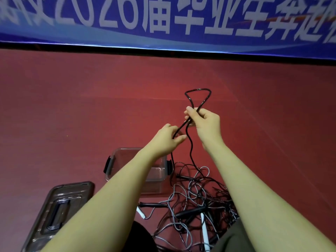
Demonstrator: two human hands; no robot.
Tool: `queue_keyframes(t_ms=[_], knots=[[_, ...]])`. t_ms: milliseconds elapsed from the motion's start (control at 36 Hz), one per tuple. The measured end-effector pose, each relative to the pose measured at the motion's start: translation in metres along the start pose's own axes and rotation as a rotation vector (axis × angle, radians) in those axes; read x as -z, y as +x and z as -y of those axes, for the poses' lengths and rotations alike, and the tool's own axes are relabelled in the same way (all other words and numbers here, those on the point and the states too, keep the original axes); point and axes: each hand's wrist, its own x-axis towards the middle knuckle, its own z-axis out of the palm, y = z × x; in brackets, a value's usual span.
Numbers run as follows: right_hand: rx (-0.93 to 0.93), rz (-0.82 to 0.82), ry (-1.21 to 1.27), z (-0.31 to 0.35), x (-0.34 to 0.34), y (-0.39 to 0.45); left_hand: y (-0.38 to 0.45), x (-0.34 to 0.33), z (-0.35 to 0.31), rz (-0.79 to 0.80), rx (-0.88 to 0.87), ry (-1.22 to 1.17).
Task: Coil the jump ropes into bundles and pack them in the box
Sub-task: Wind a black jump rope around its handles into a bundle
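A black jump rope (pixel 198 90) is raised in front of me, folded into a loop that stands above my right hand (pixel 203 122). My right hand pinches both strands just under the loop. My left hand (pixel 168 138), lower and to the left, holds one strand between thumb and fingers. The rope's strands hang down to a tangled pile of black and grey jump ropes (pixel 196 200) on the red floor. A clear plastic box (pixel 118 157) with black clips stands open left of the pile, partly hidden by my left forearm.
The box's dark translucent lid (pixel 60 208) lies on the floor at lower left. Black and white handles (pixel 204 230) lie in the rope pile. A blue banner with white characters (pixel 163 20) runs along the far wall. Red floor spreads to both sides.
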Motion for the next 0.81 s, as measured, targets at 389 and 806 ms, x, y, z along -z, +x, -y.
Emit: queue_keyframes(t_ms=[389,806], knots=[[-0.143,0.054,0.073,-0.003,0.009,0.003,0.005,-0.001,-0.004,-0.102,0.015,-0.328],[-0.122,0.457,-0.559,-0.025,0.003,-0.007,0.014,0.016,-0.015,-0.232,0.066,-0.52]])
